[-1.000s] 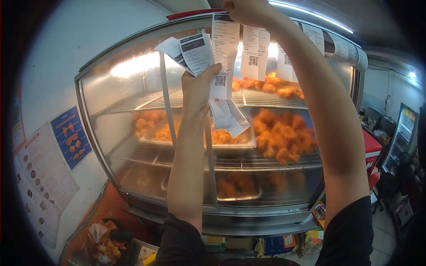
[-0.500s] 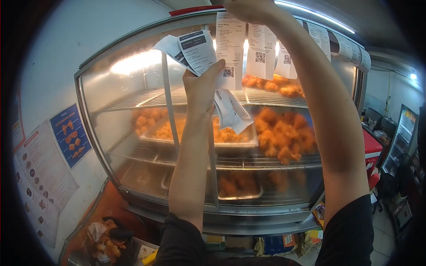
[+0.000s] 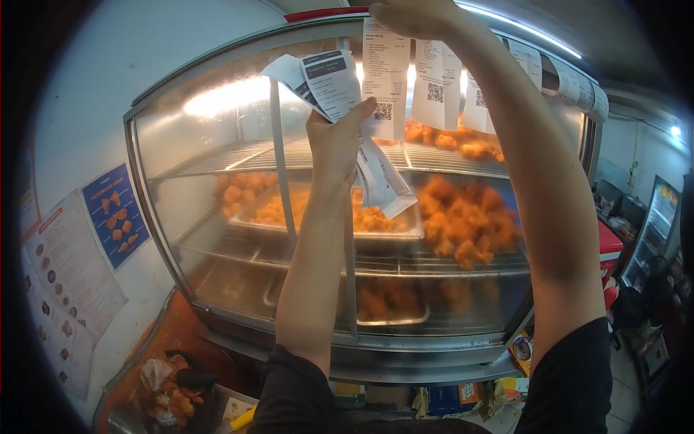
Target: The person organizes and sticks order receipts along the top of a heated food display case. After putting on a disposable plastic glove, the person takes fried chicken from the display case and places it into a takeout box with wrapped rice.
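Observation:
My left hand [image 3: 335, 142] is closed on a small bunch of printed receipts [image 3: 331, 81], raised in front of the glass. The lower end of the paper [image 3: 383, 184] curls out below its thumb side. High up, my right hand [image 3: 419, 17] touches the top of a long hanging receipt [image 3: 385, 76] at the cabinet's upper edge. The frame's top cuts off part of that hand, so its grip is unclear. More receipts [image 3: 434, 90] with QR codes hang to the right, partly behind my right forearm.
A glass-fronted warming cabinet [image 3: 426, 338] holds fried chicken pieces [image 3: 466, 220] and a metal tray [image 3: 329, 233] on wire racks. Posters [image 3: 116, 215] cover the left wall. A tray of scraps [image 3: 173, 390] sits low left. A red box [image 3: 609, 246] stands right.
The view has shifted slightly, so the cabinet top and hanging receipts appear a little farther right. My left hand keeps its receipts, and my right hand stays at the same hanging receipt.

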A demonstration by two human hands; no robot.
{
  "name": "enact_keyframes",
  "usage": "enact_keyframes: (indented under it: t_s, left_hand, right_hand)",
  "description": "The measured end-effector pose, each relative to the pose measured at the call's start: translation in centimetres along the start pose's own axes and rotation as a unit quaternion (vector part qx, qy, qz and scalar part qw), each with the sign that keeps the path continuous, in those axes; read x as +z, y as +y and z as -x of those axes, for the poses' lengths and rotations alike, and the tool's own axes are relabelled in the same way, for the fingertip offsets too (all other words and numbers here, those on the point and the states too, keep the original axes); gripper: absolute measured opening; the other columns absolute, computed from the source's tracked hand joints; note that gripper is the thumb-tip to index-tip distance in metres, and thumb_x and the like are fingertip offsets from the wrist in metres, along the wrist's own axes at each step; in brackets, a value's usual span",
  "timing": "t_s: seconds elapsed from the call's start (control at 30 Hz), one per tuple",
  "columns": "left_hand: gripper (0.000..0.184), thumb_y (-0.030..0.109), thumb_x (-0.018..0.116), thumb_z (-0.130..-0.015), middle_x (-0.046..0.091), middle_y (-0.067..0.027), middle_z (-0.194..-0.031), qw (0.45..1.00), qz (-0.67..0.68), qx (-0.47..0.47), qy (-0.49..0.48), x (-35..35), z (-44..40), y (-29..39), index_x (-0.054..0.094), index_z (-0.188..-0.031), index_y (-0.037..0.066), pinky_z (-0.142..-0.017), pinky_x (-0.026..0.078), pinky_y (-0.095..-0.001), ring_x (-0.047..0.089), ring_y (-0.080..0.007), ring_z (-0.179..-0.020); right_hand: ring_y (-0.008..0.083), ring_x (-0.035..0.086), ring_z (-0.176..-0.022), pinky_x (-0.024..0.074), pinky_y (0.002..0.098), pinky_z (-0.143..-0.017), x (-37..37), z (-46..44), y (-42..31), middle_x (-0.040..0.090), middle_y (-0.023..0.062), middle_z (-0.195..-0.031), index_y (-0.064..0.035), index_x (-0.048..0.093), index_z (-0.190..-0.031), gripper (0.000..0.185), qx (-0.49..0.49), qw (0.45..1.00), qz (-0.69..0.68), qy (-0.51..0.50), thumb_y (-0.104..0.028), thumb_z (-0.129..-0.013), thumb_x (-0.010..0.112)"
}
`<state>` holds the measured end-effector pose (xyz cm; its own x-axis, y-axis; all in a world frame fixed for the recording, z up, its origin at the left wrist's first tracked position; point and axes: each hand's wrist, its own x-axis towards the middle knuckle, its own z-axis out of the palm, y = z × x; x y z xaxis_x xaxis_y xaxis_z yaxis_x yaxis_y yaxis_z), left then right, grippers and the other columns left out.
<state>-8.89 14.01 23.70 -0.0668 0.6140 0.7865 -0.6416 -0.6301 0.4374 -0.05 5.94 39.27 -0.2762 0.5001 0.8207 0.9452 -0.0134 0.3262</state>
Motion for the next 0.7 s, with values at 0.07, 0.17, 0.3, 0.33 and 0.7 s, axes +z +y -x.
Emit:
enact_keyframes:
  t_s: [0.07,0.17,0.3,0.33,0.7]
  left_hand:
    - [0.035,0.001,0.067,-0.069,0.06,-0.013,-0.092,1.0,-0.009,-0.004,-0.002,-0.1,0.1,0.2,0.052,-0.1,-0.004,-0.069,0.048,-0.0272,0.06,-0.0182,-0.079]
    - [0.034,0.002,0.067,-0.07,0.06,-0.0125,-0.09,1.0,-0.012,-0.012,-0.007,-0.4,0.3,0.7,0.052,-0.1,-0.004,-0.066,0.048,-0.0266,0.06,-0.018,-0.077]
    - [0.027,0.003,0.064,-0.073,0.061,-0.0121,-0.084,0.999,0.001,-0.052,0.0,-1.2,0.4,1.5,0.053,-0.097,-0.004,-0.062,0.05,-0.0267,0.061,-0.0186,-0.072]
    - [0.027,0.003,0.064,-0.073,0.061,-0.0121,-0.084,0.999,0.0,-0.052,0.002,-1.5,0.3,1.6,0.053,-0.097,-0.004,-0.062,0.05,-0.0267,0.061,-0.0186,-0.072]
    - [0.022,-0.001,0.066,-0.073,0.062,-0.0111,-0.083,0.998,0.046,-0.004,-0.04,-2.5,-0.2,3.1,0.056,-0.092,-0.003,-0.059,0.05,-0.0273,0.062,-0.0191,-0.072]
  right_hand:
    - [0.041,0.045,-0.11,0.0212,0.0542,-0.1,-0.5,-0.1,0.4,0.053,0.0259,-0.11,0.0059,0.061,-0.094,0.042,-0.018,1.0,-0.007,-0.014,-0.025,-0.083,0.036]
    - [0.0405,0.046,-0.11,0.0231,0.0555,-0.098,0.0,-0.4,0.4,0.054,0.0242,-0.111,0.0042,0.062,-0.094,0.041,-0.016,1.0,-0.008,-0.003,-0.025,-0.083,0.036]
    - [0.0397,0.046,-0.11,0.0251,0.0564,-0.097,-0.1,0.4,-0.6,0.055,0.0228,-0.11,0.004,0.062,-0.094,0.04,-0.009,0.995,0.094,-0.009,-0.025,-0.083,0.035]
    - [0.0397,0.046,-0.11,0.0251,0.0564,-0.097,0.1,0.1,-0.2,0.055,0.0228,-0.11,0.004,0.062,-0.094,0.04,-0.011,0.996,0.093,-0.009,-0.025,-0.083,0.035]
    - [0.0354,0.05,-0.105,0.0383,0.0369,-0.091,-1.7,2.6,-4.1,0.056,0.0273,-0.101,0.006,0.044,-0.115,0.054,-0.033,0.93,-0.362,-0.058,-0.02,-0.07,0.06]
